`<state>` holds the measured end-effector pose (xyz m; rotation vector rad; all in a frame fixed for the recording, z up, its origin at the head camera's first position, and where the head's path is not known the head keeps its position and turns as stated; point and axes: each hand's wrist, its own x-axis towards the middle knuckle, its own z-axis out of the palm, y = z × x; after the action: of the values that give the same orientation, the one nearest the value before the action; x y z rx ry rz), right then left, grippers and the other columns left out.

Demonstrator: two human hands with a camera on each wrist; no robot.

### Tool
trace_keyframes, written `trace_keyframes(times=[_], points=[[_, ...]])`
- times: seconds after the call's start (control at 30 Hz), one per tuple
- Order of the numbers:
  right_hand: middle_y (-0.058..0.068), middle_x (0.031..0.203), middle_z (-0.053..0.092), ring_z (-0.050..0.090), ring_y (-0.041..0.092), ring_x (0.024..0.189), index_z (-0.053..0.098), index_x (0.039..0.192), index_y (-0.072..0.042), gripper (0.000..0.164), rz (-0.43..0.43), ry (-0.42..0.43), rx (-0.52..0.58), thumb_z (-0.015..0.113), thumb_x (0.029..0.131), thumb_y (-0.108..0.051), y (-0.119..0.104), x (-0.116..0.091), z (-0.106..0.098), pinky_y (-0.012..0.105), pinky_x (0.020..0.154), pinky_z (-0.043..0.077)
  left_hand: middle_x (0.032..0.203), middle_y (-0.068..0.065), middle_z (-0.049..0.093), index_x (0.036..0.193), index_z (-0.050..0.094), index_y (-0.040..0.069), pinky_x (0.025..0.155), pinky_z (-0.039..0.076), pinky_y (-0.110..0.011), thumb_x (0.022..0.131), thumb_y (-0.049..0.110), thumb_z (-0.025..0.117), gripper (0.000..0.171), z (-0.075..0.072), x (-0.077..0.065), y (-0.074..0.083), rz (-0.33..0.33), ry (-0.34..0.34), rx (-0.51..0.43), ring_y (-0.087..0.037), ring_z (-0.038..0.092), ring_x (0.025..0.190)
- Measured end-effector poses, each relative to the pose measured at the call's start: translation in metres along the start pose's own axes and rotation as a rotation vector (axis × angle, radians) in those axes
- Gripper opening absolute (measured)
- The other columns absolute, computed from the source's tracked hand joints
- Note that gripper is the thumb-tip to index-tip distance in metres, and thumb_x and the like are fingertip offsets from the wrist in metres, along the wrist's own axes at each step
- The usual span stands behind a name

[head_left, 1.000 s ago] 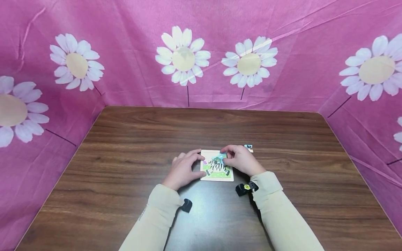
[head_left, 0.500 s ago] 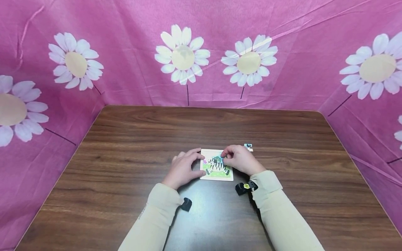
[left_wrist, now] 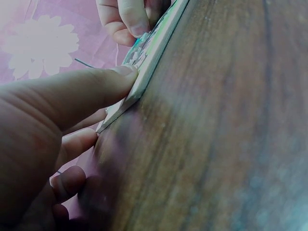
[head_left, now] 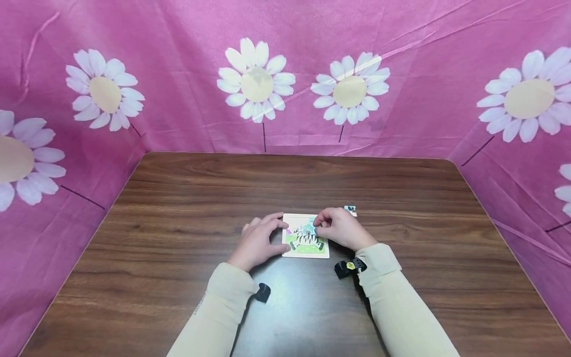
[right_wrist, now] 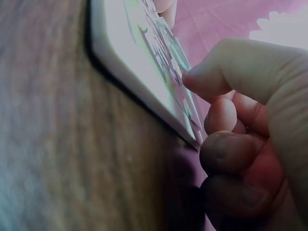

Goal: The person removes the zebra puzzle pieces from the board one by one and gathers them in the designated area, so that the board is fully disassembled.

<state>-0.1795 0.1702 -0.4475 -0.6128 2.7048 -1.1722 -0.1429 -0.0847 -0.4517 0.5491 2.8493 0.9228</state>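
1. Left hand (head_left: 257,241): gripping square, white-bordered zebra puzzle board (head_left: 307,255), frame's lower centre.
2. Right hand (head_left: 342,228): fingertips at board; whether pinching, cannot tell.
3. Slackened left grip could let pressing skew the board.

We rest the thumb (right_wrist: 207,72) of our right hand (right_wrist: 284,110) against the picture board (right_wrist: 139,62); the wooden table (right_wrist: 72,134) lies beneath the board, pink cloth (right_wrist: 207,19) beyond it, our left hand (right_wrist: 167,8) at its far side.

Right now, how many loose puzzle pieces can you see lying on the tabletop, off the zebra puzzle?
1: a loose puzzle piece on the wooden tabletop, just beyond the right hand, right of the zebra puzzle. That hand could hide others.
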Motion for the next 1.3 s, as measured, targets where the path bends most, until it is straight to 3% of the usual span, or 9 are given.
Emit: trace_keyframes(times=[0.2, 0.53, 0.83, 1.07, 1.3], points=[[-0.006, 0.07, 0.054, 0.049, 0.01, 0.068, 0.072, 0.084, -0.008, 0.008, -0.014, 0.02, 0.053, 0.07, 0.078, -0.004, 0.003, -0.004, -0.002, 0.024, 0.062, 0.041, 0.151, 0.007, 0.049, 0.122, 0.069, 0.024, 0.088, 0.037, -0.042, 0.078, 0.04, 0.083, 0.049, 0.001, 0.0, 0.0, 0.01, 0.01, -0.002, -0.022, 0.052, 0.111], [-0.007, 0.07, 0.057, 0.051, 0.011, 0.067, 0.072, 0.081, -0.012, 0.005, 0.006, 0.044, 0.043, 0.072, 0.082, -0.007, 0.011, -0.011, -0.007, 0.023, 0.061, 0.041, 0.152, 0.006, 0.049, 0.122, 0.069, 0.023, 0.09, 0.036, -0.043, 0.078, 0.038, 0.084, 0.049, 0.002, 0.0, 0.0, 0.004, 0.002, -0.004, -0.023, 0.052, 0.112], [-0.004, 0.071, 0.052, 0.048, 0.012, 0.066, 0.072, 0.092, -0.01, 0.015, 0.044, -0.024, 0.085, 0.072, 0.079, -0.003, 0.012, -0.012, -0.013, 0.023, 0.059, 0.038, 0.152, 0.006, 0.049, 0.123, 0.069, 0.023, 0.09, 0.036, -0.043, 0.078, 0.038, 0.084, 0.049, 0.001, 0.001, -0.001, -0.011, -0.004, 0.0, -0.022, 0.051, 0.111], [-0.007, 0.067, 0.05, 0.047, 0.009, 0.062, 0.074, 0.091, -0.009, 0.015, 0.032, -0.067, -0.006, 0.073, 0.076, -0.004, 0.007, -0.013, -0.013, 0.023, 0.059, 0.038, 0.152, 0.005, 0.048, 0.123, 0.068, 0.023, 0.09, 0.036, -0.043, 0.078, 0.038, 0.084, 0.05, 0.001, 0.001, 0.001, -0.009, -0.008, -0.003, -0.022, 0.051, 0.112], [-0.008, 0.066, 0.052, 0.047, 0.007, 0.061, 0.075, 0.085, -0.01, 0.01, -0.015, -0.043, -0.125, 0.071, 0.076, -0.005, 0.001, -0.013, -0.012, 0.024, 0.059, 0.04, 0.152, 0.006, 0.049, 0.123, 0.069, 0.023, 0.09, 0.036, -0.042, 0.078, 0.038, 0.084, 0.05, 0.0, 0.001, 0.0, -0.01, -0.001, -0.001, -0.022, 0.051, 0.111]])
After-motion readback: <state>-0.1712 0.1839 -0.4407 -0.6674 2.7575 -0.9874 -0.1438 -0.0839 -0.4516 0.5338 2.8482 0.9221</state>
